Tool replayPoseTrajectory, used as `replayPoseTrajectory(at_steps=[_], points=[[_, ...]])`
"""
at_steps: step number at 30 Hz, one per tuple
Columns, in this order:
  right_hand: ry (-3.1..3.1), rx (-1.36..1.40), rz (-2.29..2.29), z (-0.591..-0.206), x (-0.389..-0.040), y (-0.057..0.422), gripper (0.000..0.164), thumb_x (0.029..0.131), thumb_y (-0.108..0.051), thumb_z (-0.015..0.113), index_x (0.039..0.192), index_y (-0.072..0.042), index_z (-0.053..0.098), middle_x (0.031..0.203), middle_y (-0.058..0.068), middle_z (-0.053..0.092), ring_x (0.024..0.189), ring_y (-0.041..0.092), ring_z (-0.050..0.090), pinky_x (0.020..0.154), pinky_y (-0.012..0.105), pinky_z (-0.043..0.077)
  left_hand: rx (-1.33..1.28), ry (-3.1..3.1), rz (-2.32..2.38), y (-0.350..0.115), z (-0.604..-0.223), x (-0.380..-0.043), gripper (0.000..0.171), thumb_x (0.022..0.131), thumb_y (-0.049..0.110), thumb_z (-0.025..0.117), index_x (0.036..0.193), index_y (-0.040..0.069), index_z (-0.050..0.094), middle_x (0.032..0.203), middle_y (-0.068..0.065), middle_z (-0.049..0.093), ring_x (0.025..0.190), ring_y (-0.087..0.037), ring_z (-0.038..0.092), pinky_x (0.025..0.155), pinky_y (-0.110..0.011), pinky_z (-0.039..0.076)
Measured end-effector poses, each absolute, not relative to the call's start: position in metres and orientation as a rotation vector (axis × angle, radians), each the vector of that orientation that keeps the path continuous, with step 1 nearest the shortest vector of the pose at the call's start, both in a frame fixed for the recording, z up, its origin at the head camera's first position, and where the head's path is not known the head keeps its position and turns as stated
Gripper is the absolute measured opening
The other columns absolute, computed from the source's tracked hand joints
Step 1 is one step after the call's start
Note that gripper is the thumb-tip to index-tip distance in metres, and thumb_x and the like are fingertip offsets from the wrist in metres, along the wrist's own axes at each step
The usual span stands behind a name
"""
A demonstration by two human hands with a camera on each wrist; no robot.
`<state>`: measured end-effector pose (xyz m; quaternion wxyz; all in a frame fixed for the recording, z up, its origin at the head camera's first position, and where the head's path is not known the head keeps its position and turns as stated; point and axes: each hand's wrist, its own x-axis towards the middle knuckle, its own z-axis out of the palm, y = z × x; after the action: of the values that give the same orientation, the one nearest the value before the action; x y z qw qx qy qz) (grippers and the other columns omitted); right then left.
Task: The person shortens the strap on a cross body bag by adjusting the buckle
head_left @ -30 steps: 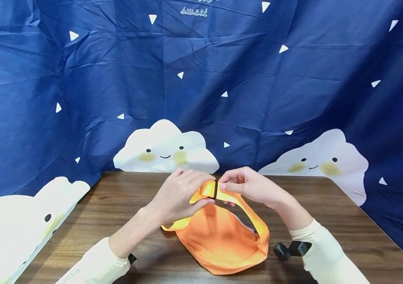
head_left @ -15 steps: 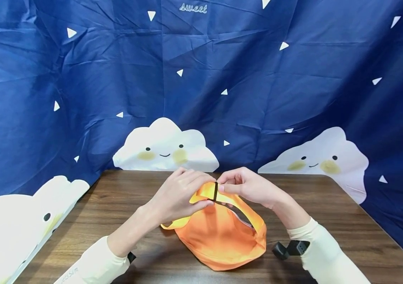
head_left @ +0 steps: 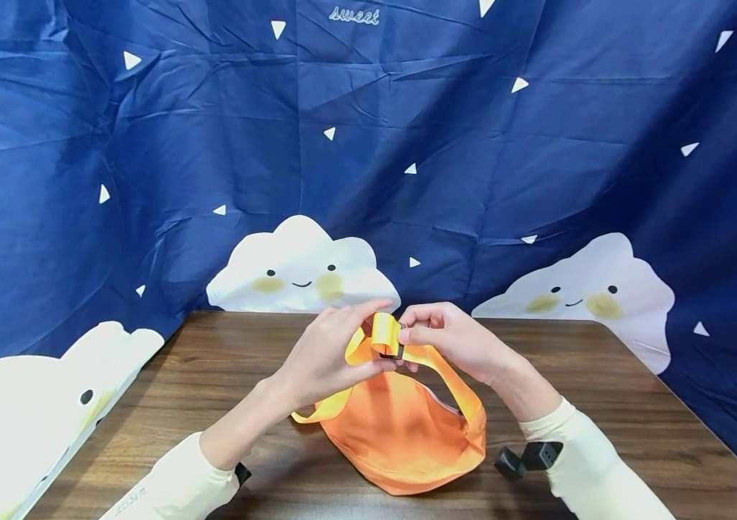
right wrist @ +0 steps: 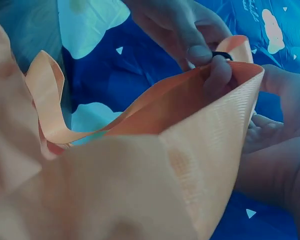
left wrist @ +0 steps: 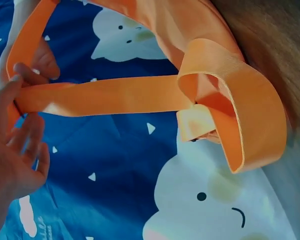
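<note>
An orange bag with a zipper lies on the table, its long yellow-orange strap raised between both hands. A dark slider buckle sits on the strap, with a short strap loop bulging out on its left side. My left hand holds the buckle from the left, thumb at its lower edge. From the right, my right hand pinches the strap right at the buckle. In the left wrist view a slack strap coil hangs near the bag; the right fingertips are partly hidden behind the strap.
A brown wooden table extends under the bag and arms. Behind it hangs a blue cloth with white clouds and triangles. A black wrist camera is strapped at the right sleeve.
The strap to the left of the buckle has bulged up into a standing loop. My left index finger has lifted and straightened; the buckle has turned slightly. The bag has barely moved.
</note>
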<state>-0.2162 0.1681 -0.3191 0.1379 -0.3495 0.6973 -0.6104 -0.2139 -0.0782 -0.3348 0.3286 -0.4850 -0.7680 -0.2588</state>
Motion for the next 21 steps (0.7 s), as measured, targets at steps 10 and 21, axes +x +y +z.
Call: replayPoseTrajectory(at_steps=[10, 21], points=[[1.881, -1.033, -1.928, -0.3158, -0.2152, 0.1673, 0.012, 0.098, -0.005, 0.059, 0.095, 0.005, 0.065, 0.082, 0.019, 0.066, 0.065, 0.028, 0.059, 0.067, 0.037, 0.054, -1.277, -1.982, -0.729, -0.0822, -0.3349, -0.2152, 0.048, 0.083, 0.029, 0.087, 0.123, 0.012, 0.069, 0.101, 0.007, 0.068, 0.092, -0.010, 0.059, 0.085, -0.032, 0.043], [1.859, -0.950, -2.041, -0.3096, -0.2139, 0.1725, 0.014, 0.097, -0.006, 0.055, 0.088, -0.002, 0.065, 0.078, 0.013, 0.067, 0.061, 0.023, 0.059, 0.069, 0.035, 0.052, -1.255, -1.993, -0.636, -0.0840, -0.3390, -0.2226, 0.040, 0.081, 0.027, 0.089, 0.114, 0.013, 0.071, 0.104, 0.006, 0.070, 0.092, -0.012, 0.062, 0.085, -0.033, 0.043]])
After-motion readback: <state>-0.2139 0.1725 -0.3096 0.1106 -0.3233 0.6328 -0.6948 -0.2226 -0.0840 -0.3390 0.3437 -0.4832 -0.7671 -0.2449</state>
